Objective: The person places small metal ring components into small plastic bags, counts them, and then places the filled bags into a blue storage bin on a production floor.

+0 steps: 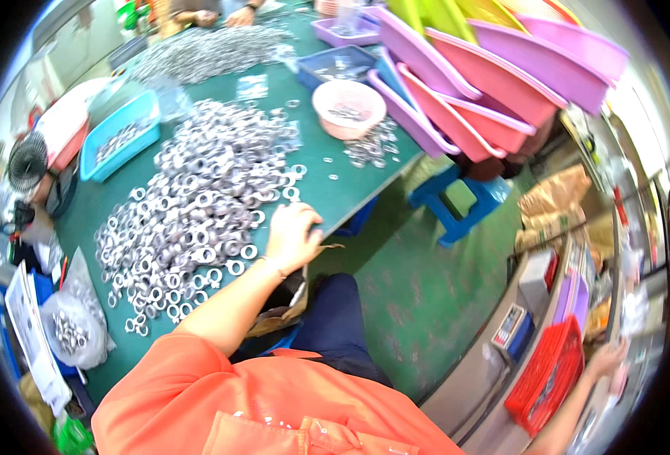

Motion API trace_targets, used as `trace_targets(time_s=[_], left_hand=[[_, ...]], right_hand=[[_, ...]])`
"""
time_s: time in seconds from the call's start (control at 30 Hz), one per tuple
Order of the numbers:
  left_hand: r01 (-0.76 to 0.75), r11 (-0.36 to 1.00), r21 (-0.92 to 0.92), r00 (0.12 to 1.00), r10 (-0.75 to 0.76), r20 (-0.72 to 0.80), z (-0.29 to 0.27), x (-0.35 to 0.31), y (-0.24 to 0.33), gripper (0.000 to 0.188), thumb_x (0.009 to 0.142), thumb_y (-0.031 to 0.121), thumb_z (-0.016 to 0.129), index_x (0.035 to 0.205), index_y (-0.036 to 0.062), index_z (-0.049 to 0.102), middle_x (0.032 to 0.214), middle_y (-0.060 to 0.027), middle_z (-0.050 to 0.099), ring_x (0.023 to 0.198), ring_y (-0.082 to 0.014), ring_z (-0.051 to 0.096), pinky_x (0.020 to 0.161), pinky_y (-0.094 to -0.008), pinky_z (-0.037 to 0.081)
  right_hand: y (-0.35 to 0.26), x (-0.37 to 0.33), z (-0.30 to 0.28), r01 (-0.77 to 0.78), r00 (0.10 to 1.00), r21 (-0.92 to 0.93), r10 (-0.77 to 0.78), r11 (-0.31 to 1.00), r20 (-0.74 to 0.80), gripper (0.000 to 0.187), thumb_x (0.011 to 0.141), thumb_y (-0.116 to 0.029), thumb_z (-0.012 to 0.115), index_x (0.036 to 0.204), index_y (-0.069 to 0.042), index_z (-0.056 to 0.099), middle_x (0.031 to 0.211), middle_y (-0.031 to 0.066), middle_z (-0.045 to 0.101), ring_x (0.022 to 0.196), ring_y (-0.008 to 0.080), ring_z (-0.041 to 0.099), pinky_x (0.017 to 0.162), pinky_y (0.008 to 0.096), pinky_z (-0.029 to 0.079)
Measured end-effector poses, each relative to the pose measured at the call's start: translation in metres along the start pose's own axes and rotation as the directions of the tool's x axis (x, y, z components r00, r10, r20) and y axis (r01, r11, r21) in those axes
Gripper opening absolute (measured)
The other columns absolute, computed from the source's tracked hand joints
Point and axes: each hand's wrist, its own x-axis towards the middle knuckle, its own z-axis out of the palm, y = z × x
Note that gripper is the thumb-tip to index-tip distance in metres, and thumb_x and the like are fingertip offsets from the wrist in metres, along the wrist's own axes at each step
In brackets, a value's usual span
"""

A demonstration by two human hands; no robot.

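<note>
My left hand (293, 233) rests at the near edge of the green table (324, 189), its fingers loosely bent and apart, with nothing visible in them. Just left of it spreads a large heap of grey metal rings (206, 201), each with small lugs; a few lie loose by my wrist. Far out to the right, my right hand (609, 358) reaches to a shelf, near clear plastic bags (635, 309). It is small and blurred there, so whether it grips anything is unclear. Below the left hand, an open brown bag or box (293, 312) stands beside my leg.
A pink basket (349, 110) holds small parts, more lying beside it. Stacked plastic trays (494, 68) overhang the right corner above a blue stool (460, 201). A blue tray (121, 136) stands left. Another person's hands (225, 17) work at the far end. A red basket (547, 375) stands right.
</note>
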Motion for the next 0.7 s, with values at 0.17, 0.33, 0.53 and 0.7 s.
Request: trace_targets(time_s=[0.17, 0.33, 0.53, 0.7], left_hand=[[0.066, 0.997, -0.037, 0.997, -0.064, 0.050, 0.005, -0.003, 0.004, 0.026, 0.071, 0.015, 0.066, 0.095, 0.0092, 0.057, 0.102, -0.0086, 0.051, 0.106, -0.0279, 0.048, 0.101, -0.0525, 0.027], [0.138, 0.980, -0.146, 0.990, -0.133, 0.046, 0.005, -0.005, 0.002, 0.035, 0.068, 0.011, 0.067, 0.100, 0.0079, 0.054, 0.107, -0.0096, 0.050, 0.110, -0.0285, 0.047, 0.103, -0.0507, 0.026], [0.241, 0.891, -0.386, 0.970, -0.209, 0.123, -0.006, 0.001, 0.006, 0.040, 0.071, 0.012, 0.066, 0.108, 0.0063, 0.052, 0.116, -0.0125, 0.046, 0.114, -0.0311, 0.044, 0.103, -0.0498, 0.026], [0.359, 0.729, -0.583, 0.933, -0.306, 0.192, -0.017, -0.001, -0.004, 0.041, 0.076, 0.015, 0.064, 0.114, 0.0059, 0.051, 0.123, -0.0136, 0.045, 0.117, -0.0315, 0.043, 0.104, -0.0484, 0.026]], right_hand=[[-0.332, 0.085, -0.074, 0.389, 0.882, 0.642, -0.468, 0.661, -0.053, 0.024, 0.073, 0.003, 0.055, 0.096, -0.001, 0.060, 0.117, 0.0167, 0.055, 0.108, 0.0319, 0.050, 0.095, 0.0391, 0.035], [-0.566, 0.133, -0.115, 0.628, 0.634, 0.737, -0.713, 0.248, -0.301, 0.022, 0.069, -0.001, 0.060, 0.090, -0.006, 0.060, 0.108, 0.0103, 0.057, 0.103, 0.0312, 0.051, 0.090, 0.0405, 0.033], [-0.796, 0.203, -0.064, 0.501, 0.632, 0.855, -0.732, 0.135, -0.255, 0.024, 0.073, -0.010, 0.057, 0.094, 0.001, 0.059, 0.101, 0.0206, 0.059, 0.091, 0.0378, 0.058, 0.082, 0.0434, 0.045], [-0.963, 0.223, -0.038, 0.406, 0.555, 0.843, -0.828, 0.352, 0.079, 0.040, 0.073, -0.024, 0.057, 0.103, 0.002, 0.060, 0.105, 0.0246, 0.060, 0.103, 0.0357, 0.057, 0.088, 0.0408, 0.045]])
